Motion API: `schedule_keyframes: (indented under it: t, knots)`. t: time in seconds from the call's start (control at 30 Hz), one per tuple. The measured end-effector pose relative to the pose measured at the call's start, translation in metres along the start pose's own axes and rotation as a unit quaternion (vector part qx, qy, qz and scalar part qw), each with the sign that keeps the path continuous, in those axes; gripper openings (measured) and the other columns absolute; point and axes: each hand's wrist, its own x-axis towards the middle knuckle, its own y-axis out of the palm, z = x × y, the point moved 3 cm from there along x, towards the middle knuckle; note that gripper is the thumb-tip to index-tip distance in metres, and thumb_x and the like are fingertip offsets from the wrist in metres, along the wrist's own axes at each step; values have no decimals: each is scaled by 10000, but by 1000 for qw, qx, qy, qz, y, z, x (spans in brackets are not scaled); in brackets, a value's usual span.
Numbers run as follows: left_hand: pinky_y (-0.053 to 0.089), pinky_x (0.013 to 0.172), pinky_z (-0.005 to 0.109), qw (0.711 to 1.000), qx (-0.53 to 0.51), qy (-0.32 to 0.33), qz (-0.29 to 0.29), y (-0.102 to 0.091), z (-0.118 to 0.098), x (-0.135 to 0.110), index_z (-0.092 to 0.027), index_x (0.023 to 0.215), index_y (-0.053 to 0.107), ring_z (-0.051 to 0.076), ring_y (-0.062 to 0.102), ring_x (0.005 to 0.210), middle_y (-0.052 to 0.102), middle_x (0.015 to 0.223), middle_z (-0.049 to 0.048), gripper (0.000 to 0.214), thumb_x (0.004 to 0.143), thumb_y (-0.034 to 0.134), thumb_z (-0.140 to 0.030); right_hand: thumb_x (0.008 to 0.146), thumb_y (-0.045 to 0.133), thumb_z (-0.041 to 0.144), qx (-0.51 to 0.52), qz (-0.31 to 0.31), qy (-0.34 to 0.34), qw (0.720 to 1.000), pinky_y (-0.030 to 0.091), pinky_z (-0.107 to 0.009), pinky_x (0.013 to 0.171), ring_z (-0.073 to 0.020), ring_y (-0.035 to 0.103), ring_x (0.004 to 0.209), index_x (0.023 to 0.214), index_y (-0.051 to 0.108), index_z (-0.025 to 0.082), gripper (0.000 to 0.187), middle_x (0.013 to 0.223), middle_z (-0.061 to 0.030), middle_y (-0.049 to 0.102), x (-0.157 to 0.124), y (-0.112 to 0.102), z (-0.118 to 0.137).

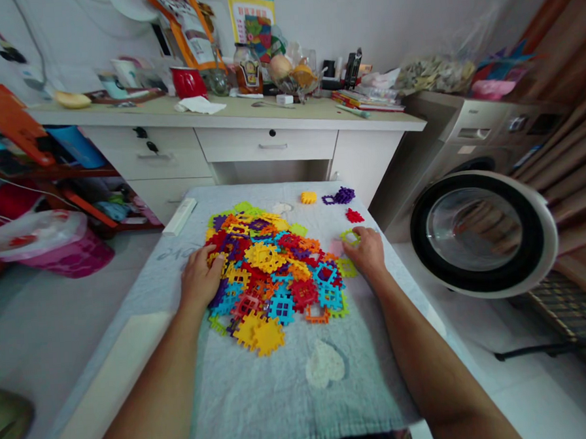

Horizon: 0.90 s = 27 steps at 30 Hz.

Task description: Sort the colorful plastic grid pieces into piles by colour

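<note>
While hands [199, 277] flank pieces [264, 257], the washer [417, 157] stands open.

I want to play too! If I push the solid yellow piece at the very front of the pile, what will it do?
The yellow piece looks like moulded plastic, so it's probably stiff and light. It's flat, so it would likely slide rather than roll. Its toothed edges might snag on other pieces in the pile.

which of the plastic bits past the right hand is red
The red bit, between the right hand and the purple bits; it sits nearer the hand than those or the yellow bit.
</note>
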Motion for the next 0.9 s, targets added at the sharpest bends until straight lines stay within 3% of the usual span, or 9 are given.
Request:
schedule_keyframes:
  t: [0.13,0.27,0.7,0.9]
  knots:
    - [401,1114,477,1000,3,-7,-2,0,0,0,-205,1252,608,298,538,1268,595,1317,130,487,881,441,-474,808,676,387,0,-72,69,995,410,-406,954,-297,575,1028,1106,676,124,397,1098,-167,656,9,-10,-29]
    - [400,1115,476,1000,5,-4,1,0,0,0,-206,1261,604,300,535,1272,595,1314,132,498,883,433,-481,810,682,363,-8,-56,104,993,402,-400,957,-296,580,1034,1092,683,114,376,1092,-172,666,12,-5,-46]
    - [386,1125,473,1000,2,-15,9,-1,-1,0,-212,1279,595,301,522,1292,580,1341,130,500,894,428,-485,823,668,419,-45,-12,122,991,405,-375,898,-282,600,982,1148,667,128,436,1070,-165,674,9,4,-46]
    - [395,1110,483,1000,3,-14,2,-2,-3,0,-206,1268,605,307,532,1265,589,1323,136,494,885,442,-472,781,701,393,-3,-74,97,992,399,-474,975,-337,534,1119,1177,644,137,475,1227,-195,600,8,-9,-38]
